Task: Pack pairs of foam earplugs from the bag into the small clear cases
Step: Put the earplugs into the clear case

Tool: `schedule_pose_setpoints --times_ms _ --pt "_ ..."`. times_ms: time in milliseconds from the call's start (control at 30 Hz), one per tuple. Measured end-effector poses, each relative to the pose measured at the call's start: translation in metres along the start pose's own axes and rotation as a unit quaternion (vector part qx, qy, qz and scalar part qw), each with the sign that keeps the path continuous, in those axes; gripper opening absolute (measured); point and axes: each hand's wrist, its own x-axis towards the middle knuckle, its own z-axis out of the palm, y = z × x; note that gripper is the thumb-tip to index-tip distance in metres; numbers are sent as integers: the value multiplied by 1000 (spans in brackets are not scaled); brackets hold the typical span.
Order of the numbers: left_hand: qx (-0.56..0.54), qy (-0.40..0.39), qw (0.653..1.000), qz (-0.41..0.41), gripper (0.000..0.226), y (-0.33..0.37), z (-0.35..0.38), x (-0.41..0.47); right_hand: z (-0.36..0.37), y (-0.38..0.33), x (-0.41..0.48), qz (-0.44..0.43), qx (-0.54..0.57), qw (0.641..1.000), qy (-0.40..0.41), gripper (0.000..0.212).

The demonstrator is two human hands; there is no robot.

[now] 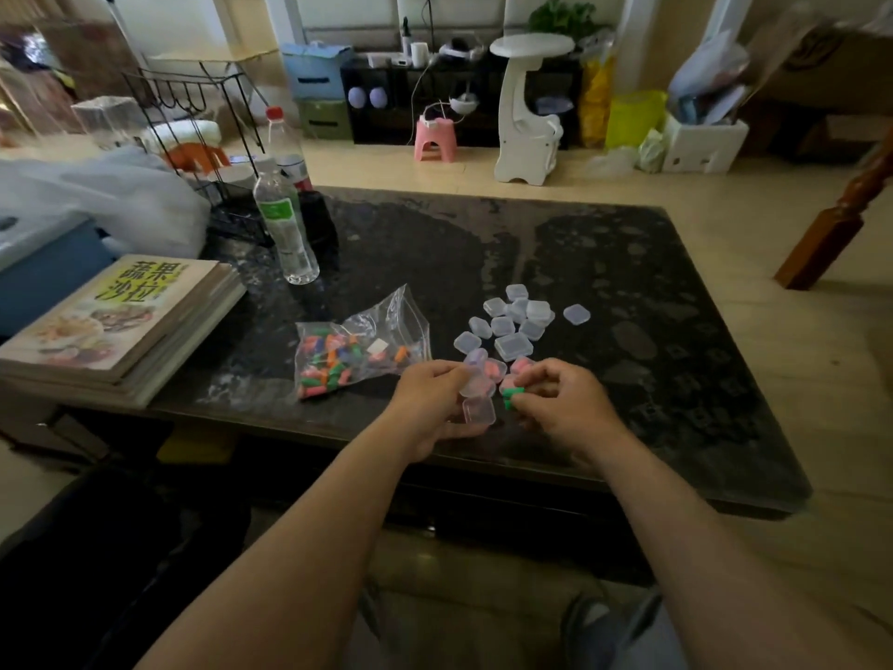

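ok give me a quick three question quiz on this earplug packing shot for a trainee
1. True or false: the right hand pinches green earplugs.
2. What does the left hand hold? A) small clear case B) pen C) roll of tape
3. Fill in: the zip bag of earplugs lies to the ___ of the pile of empty cases.
Key: 1 true; 2 A; 3 left.

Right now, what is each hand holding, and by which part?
The left hand holds a clear case by its edge; the right hand pinches green earplugs at one end.
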Motion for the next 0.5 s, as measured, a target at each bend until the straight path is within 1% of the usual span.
schedule_pose_setpoints --times_ms 167,300,500 --pt "8 -20 1000 3 20 2 4 4 13 -5 1 -24 18 999 -20 13" --pt "-18 -18 1000 17 23 1 7 2 16 -6 2 -41 -16 999 -22 16" --pt "-58 7 998 23 20 4 6 -2 25 -7 2 -74 -68 995 -7 12"
